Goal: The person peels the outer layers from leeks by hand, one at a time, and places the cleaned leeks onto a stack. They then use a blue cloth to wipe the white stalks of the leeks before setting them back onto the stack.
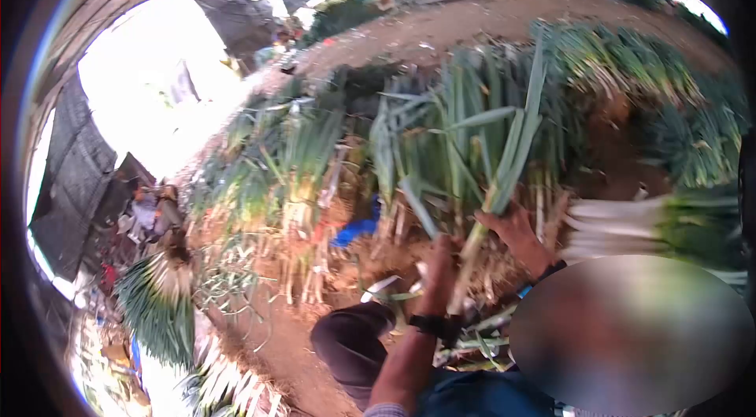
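A long leek (513, 140) stands tilted in front of me, its green leaves up and its pale stalk slanting down between my hands. My right hand (518, 236) is closed around the stalk from the right. Just left of the stalk, my left hand (441, 269) is closed, with a dark band at the wrist. A green leek leaf (417, 207) runs down into the top of that fist; the fingers are smeared and partly hidden. Beyond both hands, a row of upright leeks (468, 102) leans together, roots down.
Peeled white leeks (614, 226) lie stacked at right. A leek bundle (161, 307) lies at left, above more pale stalks (236, 385). Blue plastic (354, 232) sits among the roots. More leeks (622, 63) stand at the back right. A blurred oval covers the lower right.
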The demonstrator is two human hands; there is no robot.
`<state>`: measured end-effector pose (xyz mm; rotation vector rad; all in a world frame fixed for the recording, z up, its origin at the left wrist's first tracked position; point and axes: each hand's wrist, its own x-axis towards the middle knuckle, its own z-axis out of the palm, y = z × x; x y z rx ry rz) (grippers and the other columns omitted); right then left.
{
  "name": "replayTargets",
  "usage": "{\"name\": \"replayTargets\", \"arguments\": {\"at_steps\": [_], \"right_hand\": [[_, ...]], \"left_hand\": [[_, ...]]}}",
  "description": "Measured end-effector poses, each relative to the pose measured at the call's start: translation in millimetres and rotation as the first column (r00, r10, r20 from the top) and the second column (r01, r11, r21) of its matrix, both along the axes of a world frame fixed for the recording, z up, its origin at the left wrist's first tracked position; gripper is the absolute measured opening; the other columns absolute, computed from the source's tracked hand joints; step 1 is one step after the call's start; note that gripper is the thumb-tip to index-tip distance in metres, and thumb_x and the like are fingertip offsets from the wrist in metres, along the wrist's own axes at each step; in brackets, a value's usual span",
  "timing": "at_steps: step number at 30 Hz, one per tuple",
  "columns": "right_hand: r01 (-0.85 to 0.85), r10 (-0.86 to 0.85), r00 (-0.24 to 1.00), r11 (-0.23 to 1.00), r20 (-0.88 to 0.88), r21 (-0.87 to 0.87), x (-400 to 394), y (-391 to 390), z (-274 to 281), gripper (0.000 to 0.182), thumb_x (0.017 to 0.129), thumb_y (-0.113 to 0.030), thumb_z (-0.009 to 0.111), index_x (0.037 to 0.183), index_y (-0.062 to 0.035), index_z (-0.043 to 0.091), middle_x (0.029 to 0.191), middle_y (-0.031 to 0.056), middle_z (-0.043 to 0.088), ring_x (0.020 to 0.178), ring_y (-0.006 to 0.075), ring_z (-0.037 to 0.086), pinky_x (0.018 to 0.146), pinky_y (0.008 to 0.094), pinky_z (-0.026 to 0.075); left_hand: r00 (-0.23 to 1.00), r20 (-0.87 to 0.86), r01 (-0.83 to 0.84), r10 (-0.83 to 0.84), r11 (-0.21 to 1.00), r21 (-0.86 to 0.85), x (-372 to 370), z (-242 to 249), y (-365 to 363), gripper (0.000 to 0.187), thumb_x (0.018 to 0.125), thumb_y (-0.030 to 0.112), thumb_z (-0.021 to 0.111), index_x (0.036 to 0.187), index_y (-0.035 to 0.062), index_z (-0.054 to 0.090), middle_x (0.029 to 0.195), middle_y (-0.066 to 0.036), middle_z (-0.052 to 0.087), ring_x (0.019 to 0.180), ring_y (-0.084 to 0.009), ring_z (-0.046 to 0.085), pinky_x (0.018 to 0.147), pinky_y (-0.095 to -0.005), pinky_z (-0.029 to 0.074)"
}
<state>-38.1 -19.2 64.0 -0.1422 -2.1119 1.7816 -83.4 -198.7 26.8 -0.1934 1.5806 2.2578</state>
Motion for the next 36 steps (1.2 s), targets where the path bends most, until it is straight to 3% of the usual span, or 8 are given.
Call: {"name": "replayTargets", "arguments": {"at_steps": [4,7,10,15,20,27,33,36], "right_hand": [[-0.020,-0.011,0.996,0.935,-0.085,-0.355,4,13,9,0.029,0.086,-0.025,0.077,0.102,-0.0012,0.071,0.091,0.0036,0.070,0.082,0.0136,0.066,0.073,0.0327,0.052],[-0.092,0.106,0.994,0.819,-0.009,-0.567,12,28,26,0.033,0.088,-0.019,0.073,0.114,-0.0003,0.066,0.094,0.0097,0.072,0.087,0.0212,0.070,0.070,0.0340,0.056],[-0.218,0.169,0.976,0.768,-0.138,-0.602,17,42,31,0.034,0.088,-0.019,0.072,0.117,-0.0010,0.064,0.096,0.0113,0.072,0.087,0.0223,0.071,0.066,0.0327,0.057],[-0.320,0.255,0.947,0.724,-0.194,-0.612,17,48,39,0.037,0.090,-0.024,0.072,0.118,-0.0012,0.063,0.099,0.0110,0.072,0.085,0.0199,0.069,0.064,0.0308,0.057],[-0.095,0.134,0.978,0.969,0.159,-0.229,28,24,33,0.034,0.095,-0.029,0.069,0.112,0.0007,0.066,0.094,0.0097,0.071,0.070,0.0164,0.068,0.058,0.0289,0.057],[-0.321,0.389,0.921,0.772,0.008,-0.548,29,25,15,0.027,0.097,-0.022,0.065,0.108,0.0031,0.066,0.088,0.0126,0.073,0.072,0.0218,0.073,0.065,0.0328,0.061],[-0.248,0.312,0.948,0.851,0.066,-0.462,24,24,6,0.025,0.091,-0.009,0.059,0.110,0.0051,0.067,0.087,0.0153,0.073,0.073,0.0227,0.072,0.068,0.0341,0.061],[-0.080,0.046,0.991,0.960,0.130,0.268,27,34,13,0.023,0.090,-0.014,0.063,0.101,0.0047,0.071,0.088,0.0128,0.074,0.073,0.0241,0.071,0.066,0.0348,0.056]], "left_hand": [[0.997,0.027,0.063,-0.067,0.991,0.119,-5,-14,-29,0.020,0.104,0.025,0.053,0.092,0.0107,0.060,0.066,0.004,0.052,0.049,-0.0075,0.044,0.044,-0.0263,0.037],[0.959,-0.010,0.267,-0.284,0.913,-0.308,-9,-36,-53,0.034,0.102,0.036,0.056,0.102,0.0028,0.061,0.074,0.000,0.057,0.056,-0.0105,0.050,0.052,-0.0257,0.042],[0.869,-0.414,0.071,-0.271,0.897,-0.437,4,-35,-56,0.048,0.101,0.043,0.057,0.116,-0.0026,0.059,0.086,-0.004,0.062,0.072,-0.0121,0.058,0.063,-0.0247,0.046],[0.635,-0.333,0.577,-0.697,0.715,-0.396,32,11,-36,0.041,0.100,0.027,0.064,0.132,0.0025,0.059,0.095,-0.002,0.066,0.081,-0.0091,0.061,0.071,-0.0238,0.049],[0.765,-0.433,0.330,-0.476,0.868,-0.372,41,5,-8,0.026,0.100,0.022,0.062,0.114,0.0005,0.065,0.088,-0.001,0.067,0.070,-0.0079,0.060,0.065,-0.0234,0.051],[0.818,-0.389,0.381,-0.424,0.906,-0.187,47,-4,-19,0.028,0.099,0.023,0.065,0.117,0.0012,0.067,0.087,0.000,0.066,0.071,-0.0070,0.060,0.065,-0.0229,0.050],[0.800,-0.493,0.166,-0.342,0.916,-0.365,46,-6,-19,0.033,0.096,0.013,0.067,0.125,-0.0025,0.065,0.087,0.006,0.061,0.076,-0.0033,0.051,0.066,-0.0204,0.044],[0.743,-0.579,0.039,-0.337,0.885,-0.465,46,-6,-19,0.023,0.092,0.009,0.071,0.114,0.0044,0.071,0.081,0.003,0.061,0.073,-0.0067,0.052,0.064,-0.0245,0.045]]}}
